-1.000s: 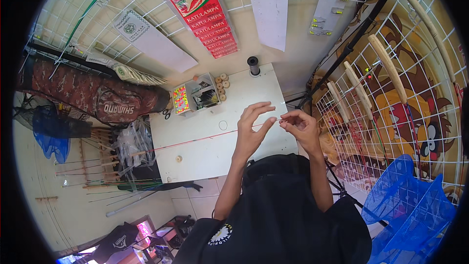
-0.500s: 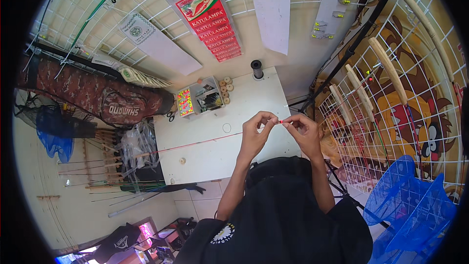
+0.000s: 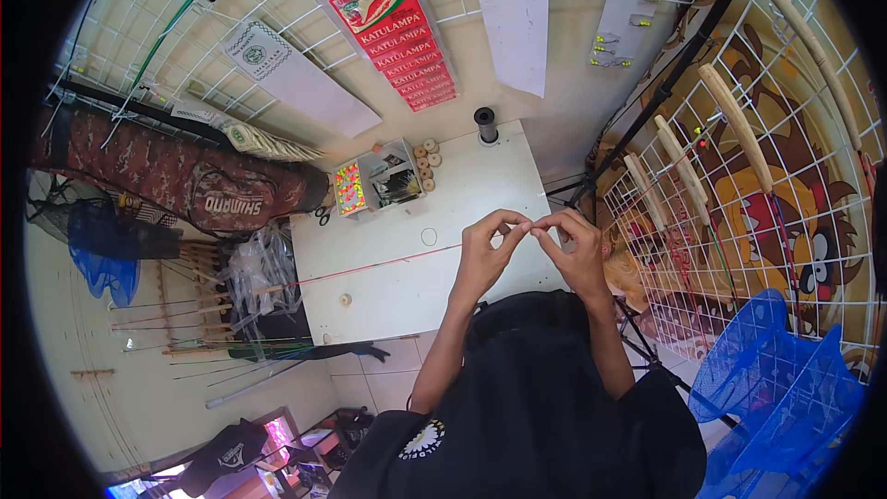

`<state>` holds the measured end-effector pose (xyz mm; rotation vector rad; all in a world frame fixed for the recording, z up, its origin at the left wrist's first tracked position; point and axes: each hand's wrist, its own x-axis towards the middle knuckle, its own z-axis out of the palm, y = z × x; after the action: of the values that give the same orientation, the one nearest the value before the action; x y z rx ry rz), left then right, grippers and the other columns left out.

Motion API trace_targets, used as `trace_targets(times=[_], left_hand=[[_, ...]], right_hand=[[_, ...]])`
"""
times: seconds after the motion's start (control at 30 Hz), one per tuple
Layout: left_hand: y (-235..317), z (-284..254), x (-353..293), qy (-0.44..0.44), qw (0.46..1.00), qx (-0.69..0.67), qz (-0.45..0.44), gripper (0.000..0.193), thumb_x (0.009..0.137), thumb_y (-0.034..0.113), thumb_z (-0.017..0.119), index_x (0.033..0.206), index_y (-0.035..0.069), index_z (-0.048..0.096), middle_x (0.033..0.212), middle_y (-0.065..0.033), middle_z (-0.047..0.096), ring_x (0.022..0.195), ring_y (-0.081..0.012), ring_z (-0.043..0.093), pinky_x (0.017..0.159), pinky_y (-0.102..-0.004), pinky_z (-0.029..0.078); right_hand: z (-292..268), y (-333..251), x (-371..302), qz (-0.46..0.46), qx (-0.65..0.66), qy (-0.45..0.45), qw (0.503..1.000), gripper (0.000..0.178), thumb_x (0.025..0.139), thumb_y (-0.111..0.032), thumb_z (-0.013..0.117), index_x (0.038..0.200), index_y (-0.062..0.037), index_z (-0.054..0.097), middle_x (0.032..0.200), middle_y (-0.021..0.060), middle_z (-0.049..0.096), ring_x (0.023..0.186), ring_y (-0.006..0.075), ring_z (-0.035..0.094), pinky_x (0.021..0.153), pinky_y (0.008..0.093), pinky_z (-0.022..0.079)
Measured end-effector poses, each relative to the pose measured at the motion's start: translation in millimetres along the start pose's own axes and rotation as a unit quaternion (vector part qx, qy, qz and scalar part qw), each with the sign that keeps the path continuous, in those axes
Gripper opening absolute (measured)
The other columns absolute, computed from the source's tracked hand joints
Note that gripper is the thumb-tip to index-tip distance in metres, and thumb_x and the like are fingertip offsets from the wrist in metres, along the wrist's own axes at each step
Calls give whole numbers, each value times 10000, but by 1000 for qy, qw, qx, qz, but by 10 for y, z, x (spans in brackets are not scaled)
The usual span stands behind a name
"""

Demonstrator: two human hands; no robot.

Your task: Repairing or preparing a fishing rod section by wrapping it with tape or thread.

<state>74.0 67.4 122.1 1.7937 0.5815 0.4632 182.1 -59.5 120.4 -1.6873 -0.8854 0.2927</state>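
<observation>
A thin red fishing rod [image 3: 388, 262] slants over the white table [image 3: 388, 310], its butt end to the left and its other end running in behind my left hand [image 3: 486, 254]. My left thumb and forefinger are pinched together at that end. Close against them, the thumb and forefinger of my right hand [image 3: 575, 248] are pinched too, the fingertips of both hands meeting. Whatever lies between the fingertips is covered or too small to make out. Both hands are held above the table's right side, near my body.
At the table's back stand a box of bright floats [image 3: 349, 188] and packets, round wooden spools [image 3: 428, 166] and a black cylinder [image 3: 485, 125]. A single spool [image 3: 346, 300] lies at front left. Rods hang on a white wire grid [image 3: 748, 222] at right, above blue nets [image 3: 776, 379].
My fingertips have come together, and the small red piece visible between them before is now hidden. Both hands have stayed almost in place.
</observation>
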Motion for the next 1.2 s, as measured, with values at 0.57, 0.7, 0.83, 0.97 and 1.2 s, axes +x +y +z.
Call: trace_targets(times=[0.57, 0.7, 0.83, 0.97, 1.2], left_hand=[[-65, 120, -42, 84, 995, -34, 44, 244, 808, 125, 787, 1005, 66, 655, 882, -21, 720, 792, -98, 582, 778, -283, 399], [-113, 151, -36, 100, 991, -67, 63, 240, 837, 122, 761, 1032, 57, 637, 858, -14, 720, 732, -84, 550, 714, -263, 398], [-71, 205, -25, 96, 990, -69, 74, 284, 868, 88, 719, 1113, 55, 581, 838, -6, 692, 715, -86, 506, 691, -273, 392], [-92, 218, -21, 82, 991, -61, 83, 393, 901, 44, 667, 1229, 54, 449, 849, -19, 629, 733, -85, 469, 707, -261, 396], [-94, 267, -31, 96, 987, -93, 87, 412, 907, 42, 658, 1251, 58, 431, 835, -25, 625, 714, -97, 452, 681, -261, 398]], right_hand=[[174, 279, -86, 130, 205, 31, 970, 101, 877, -93, 700, 923, -3, 702, 769, -14, 643, 664, 35, 505, 609, 210, 400], [128, 179, -65, 164, 272, 12, 948, 121, 906, -87, 678, 952, 22, 702, 830, 18, 680, 725, 39, 564, 658, 198, 435], [82, 161, -45, 172, 283, 1, 944, 145, 905, -81, 677, 1001, 25, 705, 869, 53, 710, 727, 42, 572, 668, 201, 451], [0, 140, -7, 187, 281, -33, 941, 162, 902, -83, 682, 1016, 30, 707, 871, 85, 722, 690, 50, 583, 634, 204, 464], [-18, 100, 2, 195, 317, -47, 927, 155, 891, -80, 693, 983, 43, 711, 839, 103, 723, 574, 81, 587, 520, 228, 499]])
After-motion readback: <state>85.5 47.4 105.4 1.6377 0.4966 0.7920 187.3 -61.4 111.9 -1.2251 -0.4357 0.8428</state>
